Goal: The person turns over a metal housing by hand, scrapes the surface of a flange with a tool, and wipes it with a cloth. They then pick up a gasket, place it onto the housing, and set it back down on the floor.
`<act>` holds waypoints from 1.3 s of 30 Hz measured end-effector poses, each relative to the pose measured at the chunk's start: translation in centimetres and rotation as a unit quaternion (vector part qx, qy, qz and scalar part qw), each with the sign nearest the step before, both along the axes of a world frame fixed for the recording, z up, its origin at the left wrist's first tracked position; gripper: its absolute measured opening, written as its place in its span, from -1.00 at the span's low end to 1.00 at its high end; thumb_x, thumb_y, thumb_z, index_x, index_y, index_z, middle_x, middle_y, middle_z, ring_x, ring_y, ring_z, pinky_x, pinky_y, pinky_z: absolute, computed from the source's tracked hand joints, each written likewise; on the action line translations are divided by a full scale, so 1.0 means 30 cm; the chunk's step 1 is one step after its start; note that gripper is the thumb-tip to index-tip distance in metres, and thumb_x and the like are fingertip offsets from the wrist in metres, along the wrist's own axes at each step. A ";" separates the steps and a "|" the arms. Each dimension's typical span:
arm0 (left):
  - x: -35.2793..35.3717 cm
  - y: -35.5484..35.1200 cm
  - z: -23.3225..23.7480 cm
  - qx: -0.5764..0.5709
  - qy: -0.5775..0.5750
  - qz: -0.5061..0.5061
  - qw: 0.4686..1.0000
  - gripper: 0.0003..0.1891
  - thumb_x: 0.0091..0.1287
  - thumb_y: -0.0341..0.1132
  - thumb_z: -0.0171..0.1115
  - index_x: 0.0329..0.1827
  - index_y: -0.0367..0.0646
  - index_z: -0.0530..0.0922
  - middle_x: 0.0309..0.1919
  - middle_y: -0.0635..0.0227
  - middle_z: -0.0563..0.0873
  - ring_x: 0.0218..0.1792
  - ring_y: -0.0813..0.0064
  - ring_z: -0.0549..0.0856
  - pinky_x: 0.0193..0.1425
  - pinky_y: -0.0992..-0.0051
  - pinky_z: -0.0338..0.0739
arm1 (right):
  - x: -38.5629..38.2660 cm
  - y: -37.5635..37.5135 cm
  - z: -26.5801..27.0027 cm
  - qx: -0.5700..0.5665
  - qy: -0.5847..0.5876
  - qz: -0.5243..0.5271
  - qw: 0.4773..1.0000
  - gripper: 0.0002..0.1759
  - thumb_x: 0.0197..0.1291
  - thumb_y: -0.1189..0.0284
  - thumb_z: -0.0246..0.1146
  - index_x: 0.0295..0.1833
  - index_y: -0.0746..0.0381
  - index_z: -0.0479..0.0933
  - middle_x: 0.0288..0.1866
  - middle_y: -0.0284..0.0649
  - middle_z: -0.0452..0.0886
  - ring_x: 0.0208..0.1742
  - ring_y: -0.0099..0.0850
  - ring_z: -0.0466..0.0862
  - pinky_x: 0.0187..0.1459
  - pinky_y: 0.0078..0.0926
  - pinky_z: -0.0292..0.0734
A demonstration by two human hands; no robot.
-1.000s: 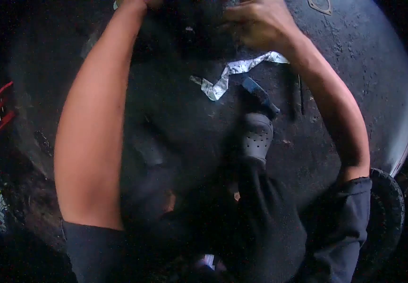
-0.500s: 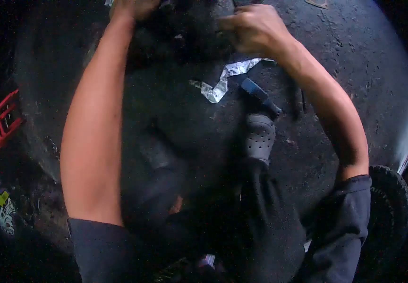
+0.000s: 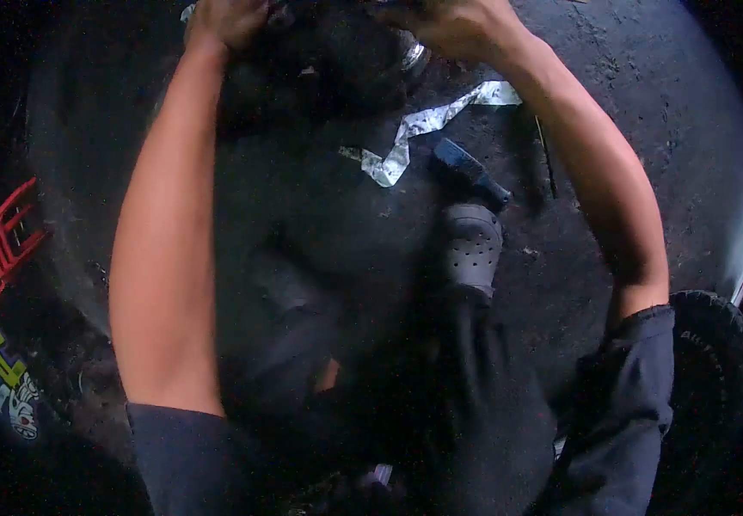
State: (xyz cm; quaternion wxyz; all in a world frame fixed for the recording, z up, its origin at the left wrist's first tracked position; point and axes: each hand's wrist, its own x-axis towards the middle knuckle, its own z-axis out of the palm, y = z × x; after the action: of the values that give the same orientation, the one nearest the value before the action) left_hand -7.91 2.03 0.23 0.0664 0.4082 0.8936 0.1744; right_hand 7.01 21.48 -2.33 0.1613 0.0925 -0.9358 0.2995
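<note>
Floor [image 3: 647,129]: dark and gritty, under everything.
Dark part [image 3: 328,60]: bulky, top of view, between both hands; detail too dim to tell.
Tyre [image 3: 715,361]: lower right, near the right sleeve.
Shoe [image 3: 470,249]: grey, perforated, centre.
Left hand [image 3: 225,21]: fingers curled tight on the part's left edge.
Right hand [image 3: 453,26]: fingers bent over its right side.
Strip [image 3: 423,125]: crumpled, silvery, below the part.
Tool [image 3: 470,172]: blue-handled, between strip and shoe.

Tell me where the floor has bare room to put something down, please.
The floor is bare right of the right forearm, up from the tyre. Between the arms it is crowded: a foil strip, a blue-handled tool and a perforated shoe lie close together below the right hand.
</note>
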 end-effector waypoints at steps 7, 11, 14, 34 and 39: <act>-0.060 -0.036 -0.062 0.064 -0.077 -0.008 0.995 -0.66 0.20 -0.21 -0.10 -0.30 -0.35 0.53 -0.31 -0.01 0.60 -0.22 0.01 0.57 -0.14 0.29 0.41 | -0.033 -0.008 0.072 0.154 -0.181 -0.012 0.971 -0.83 -0.33 0.31 0.27 -0.55 0.15 0.54 -0.58 -0.12 0.55 -0.48 -0.15 0.60 -0.46 -0.25 0.48; -0.092 -0.024 -0.063 -0.019 -0.011 -0.015 1.000 -0.61 0.18 -0.18 -0.11 -0.32 -0.38 0.53 -0.31 0.01 0.62 -0.30 0.20 0.61 -0.21 0.32 0.42 | -0.007 -0.027 0.110 0.197 -0.329 0.073 0.921 -0.85 -0.25 0.33 0.25 -0.49 0.15 0.55 -0.58 -0.13 0.55 -0.48 -0.20 0.61 -0.46 -0.30 0.49; -0.086 -0.004 -0.076 0.076 -0.013 -0.016 0.997 -0.62 0.18 -0.17 -0.10 -0.34 -0.38 0.51 -0.37 -0.01 0.61 -0.35 0.19 0.61 -0.25 0.34 0.42 | -0.022 -0.040 0.025 0.161 -0.109 0.120 0.974 -0.84 -0.19 0.33 0.24 -0.54 0.19 0.50 -0.60 -0.13 0.55 -0.51 -0.22 0.61 -0.51 -0.32 0.47; 0.003 0.012 0.012 0.012 -0.001 -0.064 0.998 -0.71 0.14 -0.24 0.09 -0.24 -0.31 0.56 -0.31 0.04 0.65 -0.25 0.09 0.65 -0.16 0.39 0.48 | -0.011 -0.009 -0.043 0.014 0.096 0.017 0.995 -0.84 -0.25 0.39 0.29 -0.53 0.14 0.43 -0.62 -0.16 0.50 -0.57 -0.20 0.55 -0.56 -0.33 0.42; -0.019 0.005 -0.017 0.114 -0.178 0.079 0.974 -0.67 0.19 -0.22 0.05 -0.20 -0.36 0.56 -0.32 0.08 0.67 -0.29 0.15 0.65 -0.21 0.40 0.49 | 0.028 -0.037 -0.117 0.022 0.037 0.139 0.989 -0.78 -0.25 0.38 0.28 -0.34 0.08 0.59 -0.59 -0.15 0.51 -0.53 -0.25 0.58 -0.50 -0.32 0.47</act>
State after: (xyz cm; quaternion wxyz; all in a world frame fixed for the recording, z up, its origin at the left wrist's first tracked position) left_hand -8.50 2.19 -0.29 0.1639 0.3036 0.8710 0.3497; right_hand 7.86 20.36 -5.85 0.1500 0.2363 -0.9137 0.2947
